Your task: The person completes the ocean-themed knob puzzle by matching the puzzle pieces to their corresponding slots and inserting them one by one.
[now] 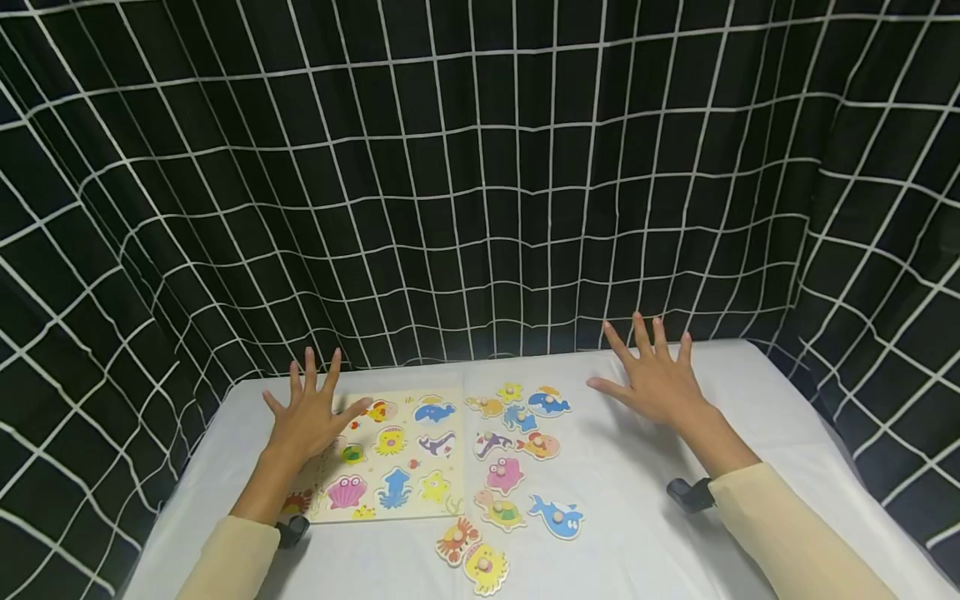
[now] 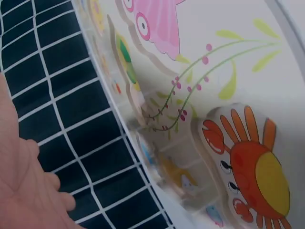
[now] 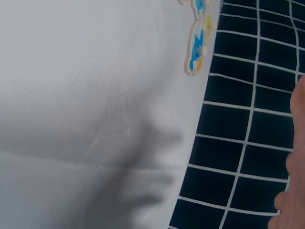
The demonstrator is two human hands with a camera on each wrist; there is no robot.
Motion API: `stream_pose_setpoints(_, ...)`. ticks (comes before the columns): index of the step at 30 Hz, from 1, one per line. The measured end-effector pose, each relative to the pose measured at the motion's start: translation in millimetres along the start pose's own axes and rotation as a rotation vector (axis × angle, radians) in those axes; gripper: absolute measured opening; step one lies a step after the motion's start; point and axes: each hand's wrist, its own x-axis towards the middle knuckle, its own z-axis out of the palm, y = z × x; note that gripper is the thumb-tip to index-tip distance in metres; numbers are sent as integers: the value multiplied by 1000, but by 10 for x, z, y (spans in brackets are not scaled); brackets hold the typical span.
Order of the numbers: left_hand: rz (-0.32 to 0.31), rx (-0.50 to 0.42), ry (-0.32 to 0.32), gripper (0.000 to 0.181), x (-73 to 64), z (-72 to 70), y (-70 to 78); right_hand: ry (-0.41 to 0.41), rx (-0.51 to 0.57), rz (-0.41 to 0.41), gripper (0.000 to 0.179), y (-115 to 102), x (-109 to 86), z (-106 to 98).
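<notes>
My left hand (image 1: 303,421) is held with spread fingers over the left side of a sea-animal puzzle board (image 1: 375,461); it grips nothing. The board's crab picture (image 2: 259,174) and pink shell show large in the left wrist view. My right hand (image 1: 656,379) hovers, fingers splayed, above the white table on the right, with its shadow below. Nearest to it are a blue whale piece (image 1: 549,403) and a red fish piece (image 1: 538,446). Beside the board lie several loose knobbed pieces, among them a pink fish (image 1: 504,475), a turtle (image 1: 500,510) and a crab (image 1: 457,540).
A white cloth (image 1: 622,533) covers the table. Black curtains (image 1: 480,183) with a white grid stand around its back and sides. A yellow piece (image 1: 486,568) lies close to the front, and a blue shark-like piece (image 1: 557,517) sits right of the turtle.
</notes>
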Motion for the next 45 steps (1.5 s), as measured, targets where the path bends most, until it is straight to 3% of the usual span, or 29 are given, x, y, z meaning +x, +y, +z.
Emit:
stream_pose_setpoints(7,14,-10,-78,103,-67,1,-116,-13,20,-20,99,-19,-81,36)
stream_pose_setpoints(15,12,9,-147,107,-257,-15,-341,-59,85,-52,90,-114,-197,109)
stream_pose_setpoints(25,-59,-24,-294,113,-419,-64,-616,-66,141,-72,84,-249,-326,199)
stream_pose_setpoints(33,-132,-128,-430,121,-517,-142,-672,-68,224,-95,87,-324,-414,268)
stream_pose_setpoints(38,-148,-124,-446,118,-500,-144,-698,-129,260,-83,85,-372,-473,290)
stream_pose_setpoints(45,-118,-133,-465,115,-501,-103,-782,-175,292,-85,77,-444,-521,276)
